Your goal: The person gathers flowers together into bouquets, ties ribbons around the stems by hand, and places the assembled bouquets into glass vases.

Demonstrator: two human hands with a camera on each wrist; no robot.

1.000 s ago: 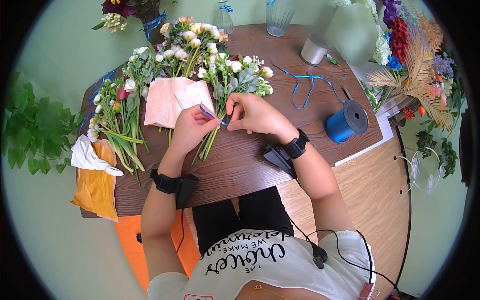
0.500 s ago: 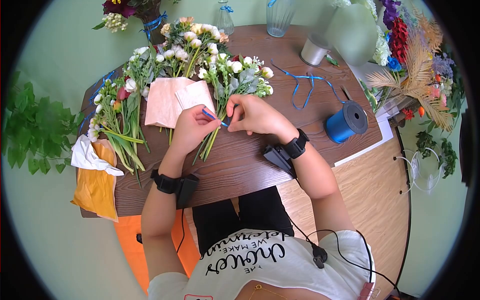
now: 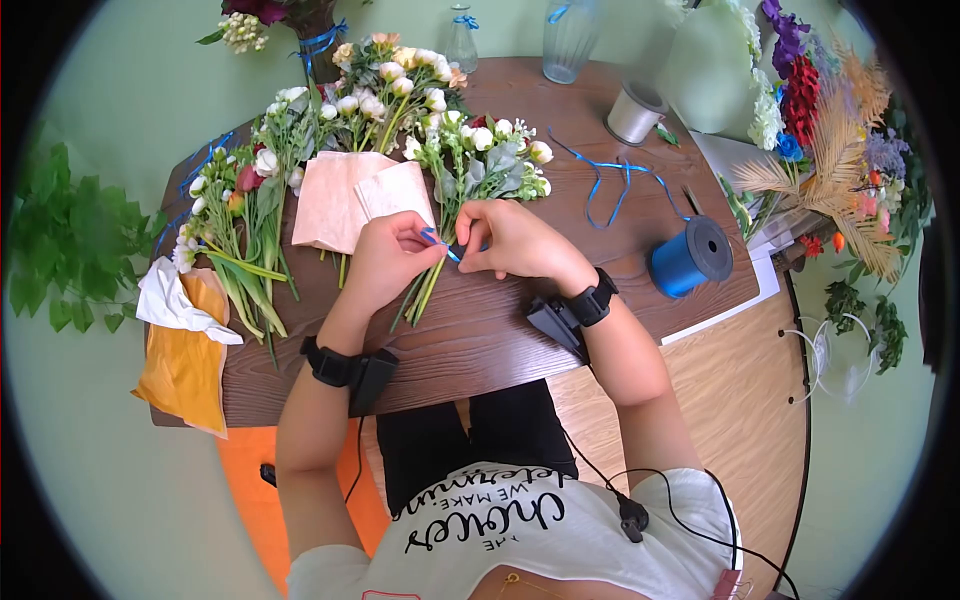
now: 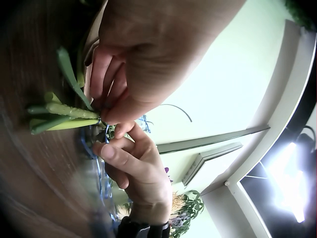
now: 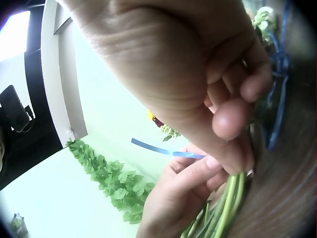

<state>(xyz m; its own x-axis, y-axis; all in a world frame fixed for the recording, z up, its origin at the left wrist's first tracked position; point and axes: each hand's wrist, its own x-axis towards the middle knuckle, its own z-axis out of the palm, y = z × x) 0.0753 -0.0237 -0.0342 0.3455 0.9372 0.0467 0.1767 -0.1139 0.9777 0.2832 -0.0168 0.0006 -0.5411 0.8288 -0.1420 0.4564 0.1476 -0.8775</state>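
A bunch of white artificial flowers (image 3: 490, 150) lies on the table, its green stems (image 3: 427, 290) pointing toward the person. Over these stems both hands work close together with a thin blue ribbon (image 5: 163, 151). The left hand (image 3: 390, 258) pinches the ribbon between thumb and fingers, and a short blue end sticks out past them. Facing it, the right hand (image 3: 525, 243) pinches ribbon with thumb and index finger, the other fingers curled. In the left wrist view, blue ribbon passes by the stems (image 4: 69, 116) right at the fingertips. The fingers hide the point where ribbon and stems meet.
A blue ribbon spool (image 3: 692, 258) stands at the right, loose ribbon (image 3: 625, 172) trailing behind it. Pale pink wrapping (image 3: 330, 205) and more flower bunches (image 3: 255, 190) lie left. A silver spool (image 3: 636, 112) and glass vases (image 3: 570, 45) stand toward the back.
The head view has shifted slightly. Both hands keep their hold over the stems; the blue ribbon end at the left fingers now points lower and nearer the right hand.
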